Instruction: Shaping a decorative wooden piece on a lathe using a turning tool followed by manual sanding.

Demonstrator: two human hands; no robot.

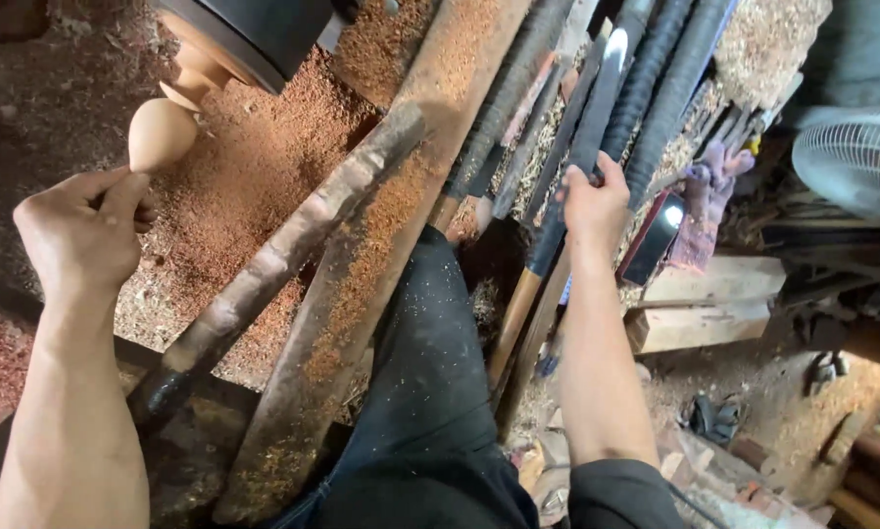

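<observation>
A single camera sits on the person's head and looks steeply down over both forearms, close enough that the left hand [82, 235] and right hand [594, 201] fill the middle height of the view. It faces forward across a sawdust-covered lathe bed [362, 264] running diagonally from bottom left to top centre, with the person's dark trouser leg [425, 392] directly beneath. The right edge takes in a white fan [856, 162] and the workshop floor (there is no second view to overlap with).
</observation>
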